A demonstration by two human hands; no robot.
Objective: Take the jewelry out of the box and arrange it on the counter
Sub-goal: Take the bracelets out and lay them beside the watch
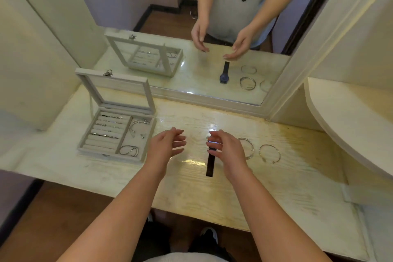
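While the box (114, 134) at the left held rings and bangles, the left hand (168, 144) hovered spread and empty, and the right hand (225, 147), fingers loosely curled over the watch (210, 161) on the counter (276, 187), needed only to straighten it beside the two bangles (258, 151).

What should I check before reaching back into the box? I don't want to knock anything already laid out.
1. Left hand free: ok, open and holding nothing.
2. Right hand free: cannot tell; fingers curl over the watch, contact unclear.
3. Watch lying flat on the counter: ok for the strap; the face is hidden.
4. Bracelets already out, clear of the path to the box: ok, they lie right of the watch.
5. Box lid open: ok, propped upright.
6. Jewelry left inside: not ok, rings and bangles remain.
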